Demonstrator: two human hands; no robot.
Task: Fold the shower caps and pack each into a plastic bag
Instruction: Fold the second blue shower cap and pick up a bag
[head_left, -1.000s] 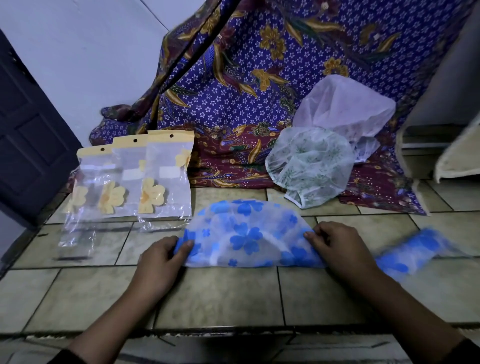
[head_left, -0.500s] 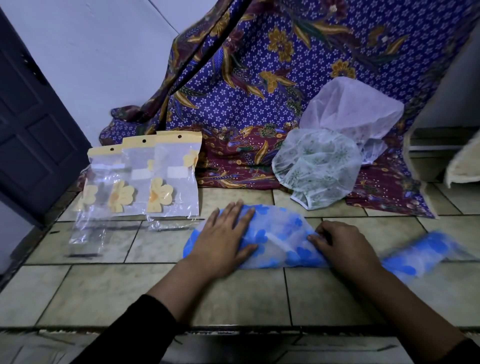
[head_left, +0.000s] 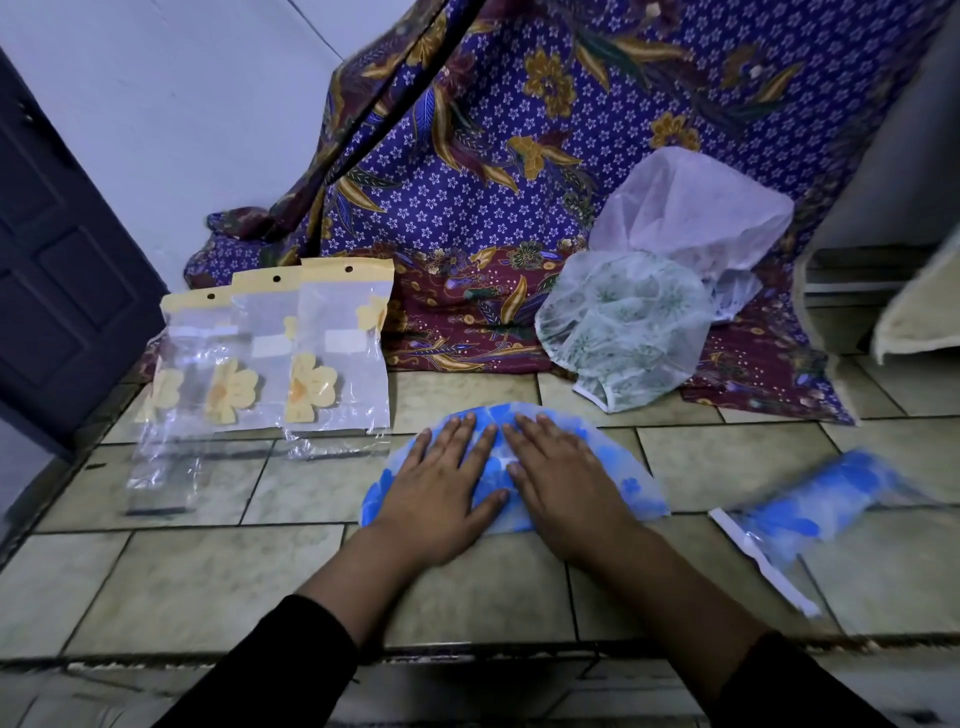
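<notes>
Head view: both hands flat on the blue shower cap.
I see the left hand and right hand side by side, fingers straight, palms pressing the blue shower cap onto the tiled floor. The cap lies as a half-round, straight edge toward me. To its right, apart from it, is a bagged blue cap, blurred. Three plastic bags with yellow flower prints overlap in a row at left. A green-print cap and a white cap sit touching on the patterned cloth behind. Dark door far left.
</notes>
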